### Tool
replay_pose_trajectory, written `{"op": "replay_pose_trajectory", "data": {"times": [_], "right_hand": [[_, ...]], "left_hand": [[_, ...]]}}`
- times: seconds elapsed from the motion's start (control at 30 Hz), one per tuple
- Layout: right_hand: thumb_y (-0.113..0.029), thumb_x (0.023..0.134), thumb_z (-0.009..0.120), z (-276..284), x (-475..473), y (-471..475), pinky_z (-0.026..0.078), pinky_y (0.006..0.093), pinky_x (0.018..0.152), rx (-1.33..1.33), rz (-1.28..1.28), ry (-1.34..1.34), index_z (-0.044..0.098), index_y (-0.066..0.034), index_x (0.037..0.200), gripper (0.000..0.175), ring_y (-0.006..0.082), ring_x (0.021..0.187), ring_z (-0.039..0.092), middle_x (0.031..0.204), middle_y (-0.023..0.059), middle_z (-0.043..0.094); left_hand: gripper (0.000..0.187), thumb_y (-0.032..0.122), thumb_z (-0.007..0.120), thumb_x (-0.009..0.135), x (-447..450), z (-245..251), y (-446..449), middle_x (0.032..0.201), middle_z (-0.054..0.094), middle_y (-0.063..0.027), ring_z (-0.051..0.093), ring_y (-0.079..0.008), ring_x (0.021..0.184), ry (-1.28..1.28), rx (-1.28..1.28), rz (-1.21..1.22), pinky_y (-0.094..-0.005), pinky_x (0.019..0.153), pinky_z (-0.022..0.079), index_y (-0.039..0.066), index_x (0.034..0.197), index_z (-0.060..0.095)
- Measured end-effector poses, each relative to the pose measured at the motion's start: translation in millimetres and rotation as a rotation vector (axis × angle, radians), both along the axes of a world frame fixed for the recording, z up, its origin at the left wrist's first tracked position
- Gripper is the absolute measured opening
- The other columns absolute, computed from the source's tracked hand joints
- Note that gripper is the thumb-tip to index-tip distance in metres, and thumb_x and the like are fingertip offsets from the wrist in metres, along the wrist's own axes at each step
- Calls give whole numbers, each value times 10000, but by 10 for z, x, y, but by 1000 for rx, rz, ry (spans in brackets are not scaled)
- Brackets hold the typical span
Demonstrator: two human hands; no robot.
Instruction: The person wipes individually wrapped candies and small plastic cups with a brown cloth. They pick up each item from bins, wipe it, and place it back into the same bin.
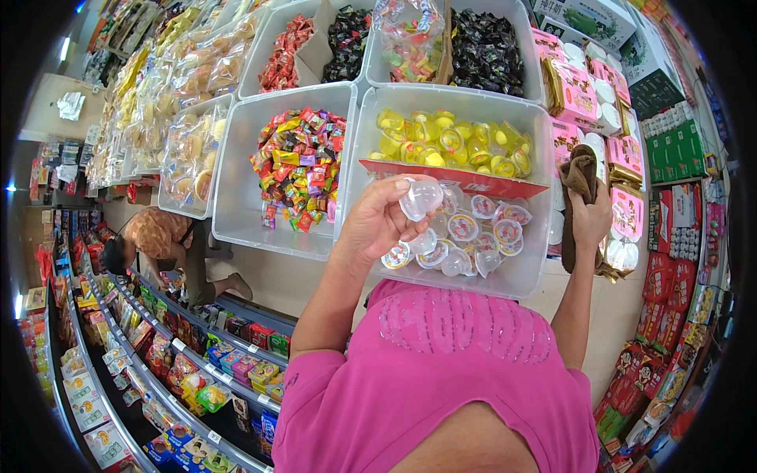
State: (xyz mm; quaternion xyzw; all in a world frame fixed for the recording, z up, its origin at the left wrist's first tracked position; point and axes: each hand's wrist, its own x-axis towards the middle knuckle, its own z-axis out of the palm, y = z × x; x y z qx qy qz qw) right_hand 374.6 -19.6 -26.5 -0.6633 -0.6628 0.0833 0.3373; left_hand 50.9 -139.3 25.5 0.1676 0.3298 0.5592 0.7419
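My left hand (384, 216) pinches a clear jelly cup (422, 198) with a rounded, whitish body. It is raised over the front part of a translucent plastic bin (537, 284). Below lie several more clear jelly cups (463, 227), some showing printed lids. A red cardboard divider (455, 178) separates them from yellow jelly cups (449, 139) in the back part. On the right, my right hand (588, 216) grips a brown cloth (578, 177), bunched at the top and hanging down beside the bin. Behind it are pink packages.
Another translucent bin (284, 245) with wrapped candies (301, 159) adjoins on the left. Bagged pastries (189, 154) stand beyond it. Pink packages (627, 213) are stacked at right. A person (159, 236) bends at the shelves (219, 378) on the left. Red boxes (656, 278) line the right side.
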Motion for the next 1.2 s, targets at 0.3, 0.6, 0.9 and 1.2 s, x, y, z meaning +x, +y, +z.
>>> {"op": "replay_pose_trajectory", "data": {"times": [0.3,0.6,0.9,1.2], "right_hand": [[-219,673,698,13,-16,1,443,403,757,12,2,-9,599,-33,1025,411,321,856,572,908,141,630],[-226,677,697,13,-15,-1,442,403,756,11,-2,-9,600,-39,1030,411,313,853,572,899,138,628],[-234,682,699,2,-9,1,442,402,760,6,-10,-25,597,-44,1042,420,309,853,571,898,138,627],[-235,683,702,6,-8,3,443,399,760,-1,-7,-9,600,-48,1037,413,306,851,574,899,136,629]], "left_hand": [[508,124,683,725,32,41,5,963,609,-92,616,-162,822,120,172,86,-231,594,487,-20,1172,488],[669,-53,745,635,79,103,10,1050,563,-82,573,-135,909,348,295,164,-255,806,478,16,1222,432],[691,-75,739,624,105,112,11,989,566,-64,561,-111,867,419,335,168,-246,780,476,28,1231,425],[699,-74,738,615,110,99,11,1001,560,-72,565,-143,906,427,350,172,-279,805,485,26,1231,424]]}}
